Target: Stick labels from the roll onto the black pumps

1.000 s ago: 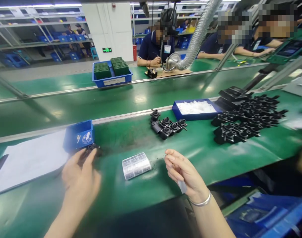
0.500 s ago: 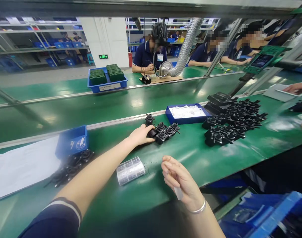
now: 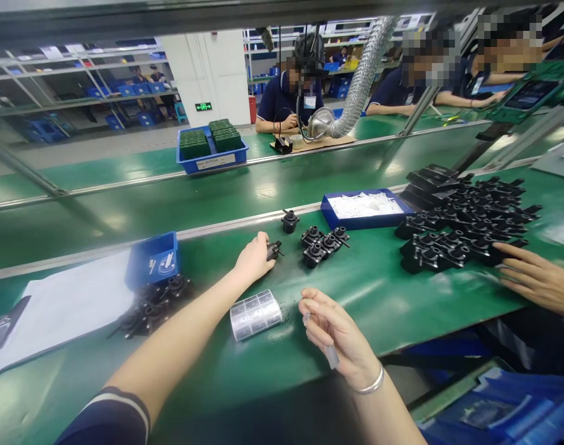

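Bench surface [image 3: 378, 290]: glossy green. Part in left hand [image 3: 252, 262]: black [image 3: 274, 250]. Loose parts cluster [image 3: 325, 241]: black. Large parts pile [image 3: 467, 222]: black. Parts heap beside small bin [image 3: 154, 306]: black. Small bin [image 3: 152, 259]: blue, white logo. Shallow tray [image 3: 366, 209]: blue, white contents. Label roll [image 3: 256, 314]: white, grey printed grid. Far crate [image 3: 212, 157]: blue, dark green stacks. Paper sheet [image 3: 63, 309]: white. Bracelet on right wrist [image 3: 367, 386]: silver. Left sleeve [image 3: 110, 417]: navy, white stripe.
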`<state>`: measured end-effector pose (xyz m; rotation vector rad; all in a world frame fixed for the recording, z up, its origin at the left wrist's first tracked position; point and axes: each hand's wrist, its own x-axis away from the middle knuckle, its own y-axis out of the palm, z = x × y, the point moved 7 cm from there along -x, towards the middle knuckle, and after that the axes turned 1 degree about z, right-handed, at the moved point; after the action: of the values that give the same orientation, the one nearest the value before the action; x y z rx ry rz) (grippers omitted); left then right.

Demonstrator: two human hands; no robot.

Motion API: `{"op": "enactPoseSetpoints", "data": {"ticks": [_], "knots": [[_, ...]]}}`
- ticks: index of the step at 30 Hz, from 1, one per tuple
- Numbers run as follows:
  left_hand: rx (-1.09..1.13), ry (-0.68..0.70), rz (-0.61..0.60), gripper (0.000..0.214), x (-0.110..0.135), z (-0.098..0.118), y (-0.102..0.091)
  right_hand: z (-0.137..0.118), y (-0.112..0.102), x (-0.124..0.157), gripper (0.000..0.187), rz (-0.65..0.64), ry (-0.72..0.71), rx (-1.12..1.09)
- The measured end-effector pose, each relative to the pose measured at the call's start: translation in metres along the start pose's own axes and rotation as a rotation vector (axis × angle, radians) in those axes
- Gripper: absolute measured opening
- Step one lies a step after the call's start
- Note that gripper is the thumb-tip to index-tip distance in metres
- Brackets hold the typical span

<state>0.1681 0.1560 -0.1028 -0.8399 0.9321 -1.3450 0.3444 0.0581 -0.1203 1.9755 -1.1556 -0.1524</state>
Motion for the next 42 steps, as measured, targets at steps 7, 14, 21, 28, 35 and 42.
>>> {"op": "enactPoseSetpoints", "data": {"ticks": [7,14,21,28,35,42], "knots": [[0.165,0.126,0.012,0.038,0.022,0.013,-0.023,-0.005,-0.005,0.008,0.021,0.043,-0.025,0.017],[1.016,0.126,0.142,0.047,0.121,0.002,-0.050,0.000,0.004,0.005,0.018,0.005,0.009,0.010],[1.500,-0.119,-0.034,0.048,0.147,0.002,-0.028,0.006,0.025,0.001,0.017,-0.050,0.037,0.077],[1.718,-0.311,-0.153,0.031,0.154,0.006,-0.010,0.017,0.051,-0.002,0.017,-0.088,0.064,0.248],[1.689,-0.321,-0.161,0.041,0.158,-0.002,-0.007,0.030,0.076,-0.015,0.018,-0.123,0.099,0.273],[1.606,-0.293,-0.170,0.044,0.160,-0.005,-0.006,0.037,0.081,-0.020,0.027,-0.122,0.123,0.277]]}}
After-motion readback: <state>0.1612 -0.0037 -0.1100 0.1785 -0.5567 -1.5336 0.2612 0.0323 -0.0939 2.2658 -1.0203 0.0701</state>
